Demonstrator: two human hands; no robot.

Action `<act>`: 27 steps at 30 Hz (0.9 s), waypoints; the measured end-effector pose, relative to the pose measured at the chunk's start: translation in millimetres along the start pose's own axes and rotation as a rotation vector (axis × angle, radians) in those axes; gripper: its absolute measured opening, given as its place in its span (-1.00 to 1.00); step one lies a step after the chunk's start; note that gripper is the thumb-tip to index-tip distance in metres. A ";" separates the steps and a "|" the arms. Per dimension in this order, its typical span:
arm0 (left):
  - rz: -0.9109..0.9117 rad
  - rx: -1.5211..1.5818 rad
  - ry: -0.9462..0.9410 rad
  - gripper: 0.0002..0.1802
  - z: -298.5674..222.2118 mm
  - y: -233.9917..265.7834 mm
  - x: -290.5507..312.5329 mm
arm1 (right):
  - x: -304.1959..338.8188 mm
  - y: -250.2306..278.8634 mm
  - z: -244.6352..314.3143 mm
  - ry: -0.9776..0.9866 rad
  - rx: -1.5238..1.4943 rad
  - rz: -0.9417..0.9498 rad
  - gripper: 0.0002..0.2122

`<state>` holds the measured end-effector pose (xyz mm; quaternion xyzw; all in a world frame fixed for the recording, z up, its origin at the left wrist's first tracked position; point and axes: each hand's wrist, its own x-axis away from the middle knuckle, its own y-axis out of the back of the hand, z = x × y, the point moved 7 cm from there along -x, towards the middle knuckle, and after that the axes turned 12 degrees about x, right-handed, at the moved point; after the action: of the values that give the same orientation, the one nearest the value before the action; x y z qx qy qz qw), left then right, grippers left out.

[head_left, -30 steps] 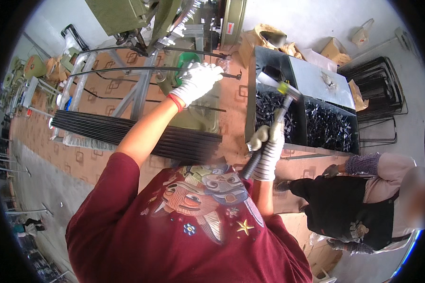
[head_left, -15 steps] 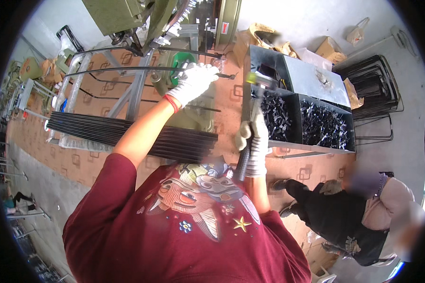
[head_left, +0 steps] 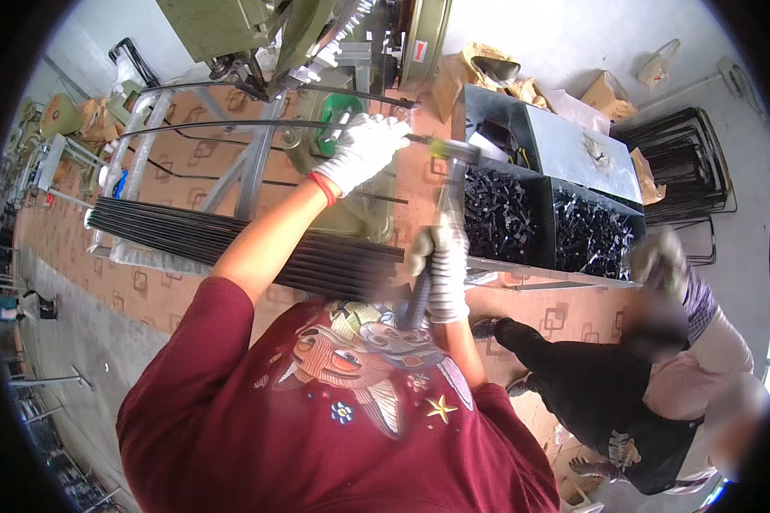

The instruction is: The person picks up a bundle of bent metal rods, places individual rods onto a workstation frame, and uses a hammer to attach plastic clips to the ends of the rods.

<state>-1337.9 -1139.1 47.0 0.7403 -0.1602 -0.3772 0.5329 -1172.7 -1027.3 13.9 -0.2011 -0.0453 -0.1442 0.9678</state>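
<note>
My left hand (head_left: 368,152), in a white glove, is closed around a long thin black rod (head_left: 222,126) near its right end. The rod runs left across a metal frame. My right hand (head_left: 445,269), also gloved, is wrapped round the dark handle of a hammer (head_left: 421,299). The hammer's head (head_left: 456,152), light green at one end, is level with the rod's right end and close to it. Motion blurs the head, so I cannot tell whether they touch. A bundle of black rods (head_left: 239,248) lies below my left forearm.
Right of the hammer stands a metal bin (head_left: 546,227) with compartments of small black parts. A co-worker's gloved hand (head_left: 659,263) is at its right corner. A green machine (head_left: 218,30) overhangs the frame (head_left: 250,184). Black bent frames (head_left: 680,162) lean against the right wall.
The hammer head has swung left toward the rod's end, and my right hand has shifted slightly left. My left hand keeps its grip. The co-worker's gloved hand has risen to the bin's corner.
</note>
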 end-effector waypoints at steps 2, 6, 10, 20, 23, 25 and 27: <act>0.085 -0.022 0.046 -0.79 1.3 -2.1 -3.0 | -3.5 -11.3 -1.3 -0.121 -0.123 0.180 -0.57; 0.109 0.017 0.064 -0.78 2.2 -1.3 -7.2 | -3.5 12.8 2.2 -0.056 -0.357 0.147 -0.64; 0.082 0.042 0.070 -0.75 4.0 -0.9 -7.2 | -5.4 21.0 5.7 -0.032 -0.396 0.103 -0.76; -0.049 0.220 0.042 -0.62 -9.6 -7.4 -18.6 | -1.6 36.2 6.1 -0.054 -0.327 0.113 -0.70; -0.148 0.210 0.028 -0.66 -16.7 0.0 -16.8 | -11.8 73.3 -3.6 -0.088 -0.082 -0.039 -0.63; -0.056 0.184 0.077 -0.63 -3.7 -5.8 -13.9 | -32.0 99.3 -7.5 -0.141 0.121 -0.096 -0.60; 0.008 0.235 0.093 -0.63 -8.1 -6.4 -19.7 | -47.9 136.2 -12.2 -0.217 0.322 -0.073 -0.56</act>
<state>-1346.2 -1118.6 50.0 0.8137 -0.1814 -0.3190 0.4509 -1177.5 -900.2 -55.6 -0.0561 -0.1792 -0.1476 0.9711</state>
